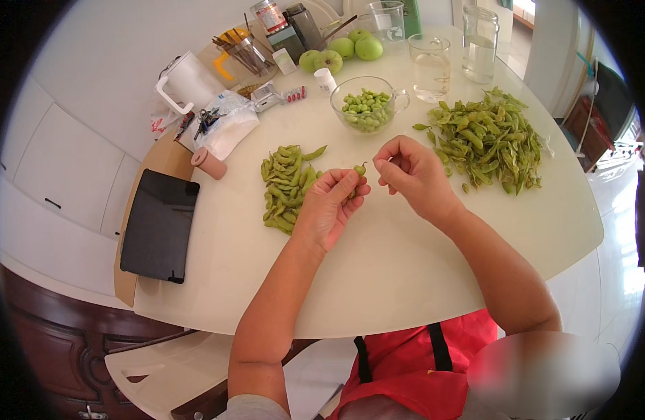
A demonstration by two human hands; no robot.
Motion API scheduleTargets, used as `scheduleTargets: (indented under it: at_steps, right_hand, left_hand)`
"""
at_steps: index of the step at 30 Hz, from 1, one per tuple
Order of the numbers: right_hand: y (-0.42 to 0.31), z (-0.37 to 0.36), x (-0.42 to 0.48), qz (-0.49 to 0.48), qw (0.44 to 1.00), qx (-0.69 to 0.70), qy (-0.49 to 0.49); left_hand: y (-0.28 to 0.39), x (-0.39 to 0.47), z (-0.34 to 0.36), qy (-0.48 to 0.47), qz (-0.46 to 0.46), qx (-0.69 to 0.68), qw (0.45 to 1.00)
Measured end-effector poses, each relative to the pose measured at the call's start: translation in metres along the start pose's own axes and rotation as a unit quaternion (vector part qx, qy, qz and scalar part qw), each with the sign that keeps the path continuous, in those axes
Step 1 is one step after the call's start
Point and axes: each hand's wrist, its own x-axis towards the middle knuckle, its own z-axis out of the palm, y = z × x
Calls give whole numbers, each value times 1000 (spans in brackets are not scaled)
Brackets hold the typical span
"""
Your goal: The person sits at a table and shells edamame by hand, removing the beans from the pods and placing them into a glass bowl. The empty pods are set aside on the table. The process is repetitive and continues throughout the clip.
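My left hand (333,202) pinches a green soybean pod (360,169) between thumb and fingers, its stem end poking up. Just right of it, my right hand (414,176) has its fingers curled and thumb against the index finger; nothing shows between them. Left of my left hand, and partly hidden by it, lies a pile of plump whole pods (283,184). Beyond both hands stands a clear glass cup (339,114) holding shelled green beans (368,107). A larger heap of flattened pods and hulls (485,139) spreads to the right, past my right hand.
A black tablet (162,226) and a pinkish cylinder (209,163) are on the left. Behind stand a white kettle (191,81), green apples (368,48), a white bottle (325,80), a glass of clear liquid (430,73) and a glass jar (480,50). The table's rounded edge (590,231) curves right.
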Motion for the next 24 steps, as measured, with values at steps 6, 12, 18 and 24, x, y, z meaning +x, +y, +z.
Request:
scheduleTargets:
  at_steps: [6, 12, 18, 24]
  right_hand:
    - [5, 3, -1, -25, 997, -64, -39]
    - [1, 2, -2, -36, 991, -111, -58]
    - [-1, 1, -2, 33, 995, -51, -78]
    - [0, 2, -1, 23, 997, -40, -64]
  left_hand:
    - [-1, 3, -4, -35, -1, 14, 999]
    - [0, 2, -7, -46, -15, 36, 998]
    - [-1, 2, -7, -50, -25, 48, 997]
    - [0, 2, -7, -64, -28, 31, 997]
